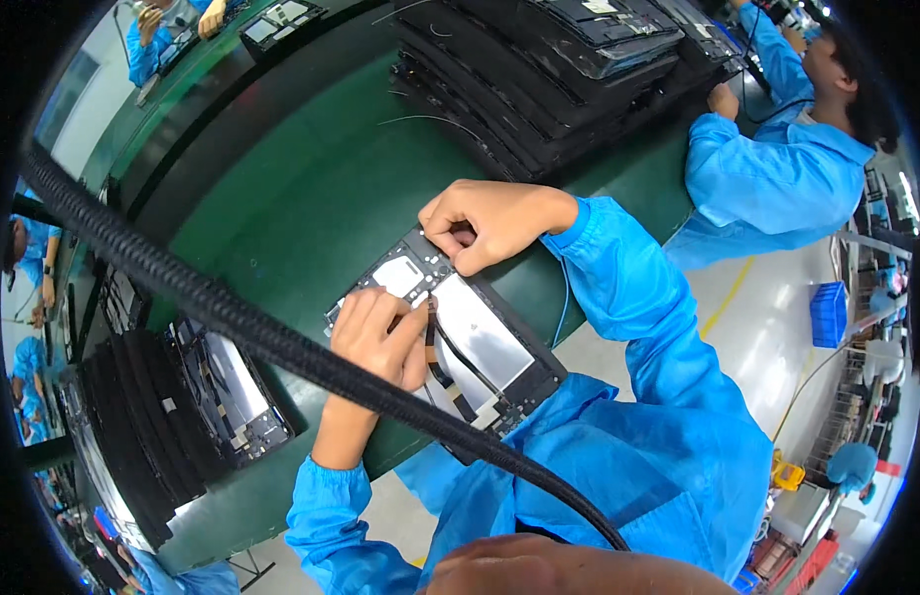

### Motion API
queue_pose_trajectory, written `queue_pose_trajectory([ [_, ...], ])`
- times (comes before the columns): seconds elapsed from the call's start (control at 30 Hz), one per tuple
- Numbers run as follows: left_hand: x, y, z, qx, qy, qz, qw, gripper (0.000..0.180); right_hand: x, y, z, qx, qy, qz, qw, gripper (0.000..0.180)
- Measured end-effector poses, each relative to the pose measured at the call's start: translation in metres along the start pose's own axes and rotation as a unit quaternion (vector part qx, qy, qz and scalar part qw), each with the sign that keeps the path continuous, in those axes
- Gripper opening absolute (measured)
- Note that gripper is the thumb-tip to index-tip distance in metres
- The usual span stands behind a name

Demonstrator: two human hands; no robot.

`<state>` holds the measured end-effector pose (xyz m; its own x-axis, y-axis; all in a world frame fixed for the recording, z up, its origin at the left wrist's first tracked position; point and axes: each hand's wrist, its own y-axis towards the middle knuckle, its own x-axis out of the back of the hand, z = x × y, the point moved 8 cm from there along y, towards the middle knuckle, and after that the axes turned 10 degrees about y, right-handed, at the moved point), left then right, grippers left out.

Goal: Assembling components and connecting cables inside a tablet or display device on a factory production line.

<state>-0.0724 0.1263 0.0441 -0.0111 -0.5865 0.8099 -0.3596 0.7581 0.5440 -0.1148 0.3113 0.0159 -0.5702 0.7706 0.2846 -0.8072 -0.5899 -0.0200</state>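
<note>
An opened tablet (485, 342) lies tilted at the bench's near edge, its inside facing up with silver panels, a dark circuit board and black flex cables (460, 352). Over its left part my left hand (375, 332) rests with curled fingers, thumb and fingertips drawn together beside a flex cable. At the tablet's far corner my right hand (499, 223) pinches thumb and forefinger together against the board. Whatever either set of fingertips grips is hidden or too small to name.
Black padded trays (539, 89) with opened tablets are stacked at the far right of the green bench (281, 208). Another stack (147, 416) stands at left, an opened tablet (232, 382) beside it. A thick braided cable (281, 347) crosses the view. A co-worker (777, 169) sits at right.
</note>
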Motion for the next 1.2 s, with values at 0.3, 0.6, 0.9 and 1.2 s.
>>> queue_pose_trajectory([
  [0.3, -0.001, 0.006, -0.001, 0.033, -0.001, 0.001, 0.999, 0.031, 0.0, -0.001, 0.0, 0.01, -0.019, 0.0, 1.0, 0.023],
  [0.6, -0.005, 0.012, 0.001, 0.048, 0.005, 0.045, 0.998, 0.03, 0.0, 0.0, 0.005, 0.024, -0.04, -0.002, 0.999, 0.025],
  [0.9, -0.002, 0.01, 0.003, 0.04, -0.008, 0.033, 0.999, 0.039, -0.001, 0.0, 0.004, 0.055, -0.032, 0.004, 0.998, 0.026],
  [1.2, -0.005, 0.009, 0.0, 0.036, -0.001, 0.025, 0.999, 0.04, -0.004, -0.001, 0.005, 0.029, -0.025, 0.011, 0.999, 0.026],
])
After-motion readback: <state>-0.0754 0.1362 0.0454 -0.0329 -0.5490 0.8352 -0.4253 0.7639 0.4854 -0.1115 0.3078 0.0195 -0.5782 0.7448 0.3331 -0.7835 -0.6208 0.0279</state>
